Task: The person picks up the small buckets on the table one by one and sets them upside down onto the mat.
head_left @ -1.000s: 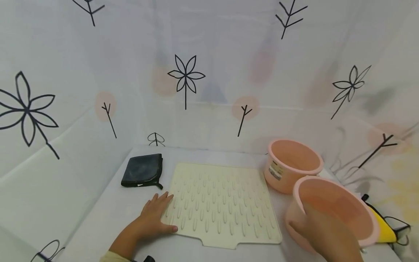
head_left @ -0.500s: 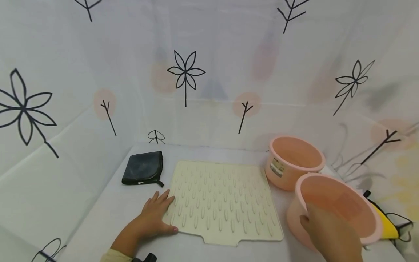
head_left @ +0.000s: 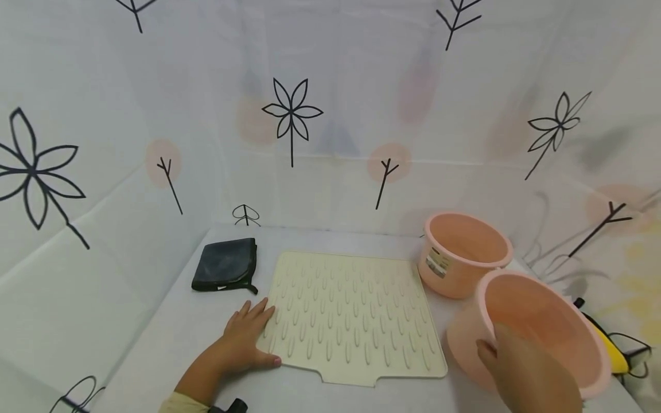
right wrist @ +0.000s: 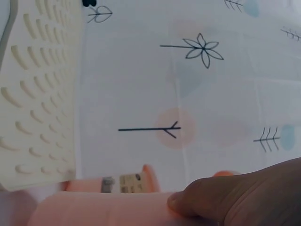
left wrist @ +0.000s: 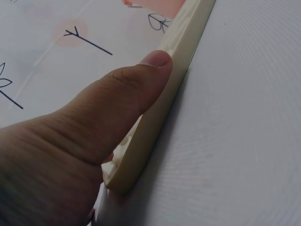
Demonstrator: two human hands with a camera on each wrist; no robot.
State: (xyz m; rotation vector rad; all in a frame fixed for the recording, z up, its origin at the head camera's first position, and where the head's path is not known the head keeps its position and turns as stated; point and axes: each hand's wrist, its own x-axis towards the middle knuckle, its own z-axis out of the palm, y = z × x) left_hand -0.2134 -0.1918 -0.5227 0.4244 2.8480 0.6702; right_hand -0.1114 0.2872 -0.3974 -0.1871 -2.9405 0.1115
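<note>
Bucket (head_left: 544,310), right of the board (head_left: 351,318) touched by the spread left hand (head_left: 248,339), is gripped at its left rim (head_left: 480,299) by the right hand (head_left: 534,370).

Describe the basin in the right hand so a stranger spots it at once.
On the white table, find the cream board in the middle. Just right of it is the nearer pink basin. Unlike the far basin, which shows a label and has no hand on it, its rim is gripped by the right hand.
</note>
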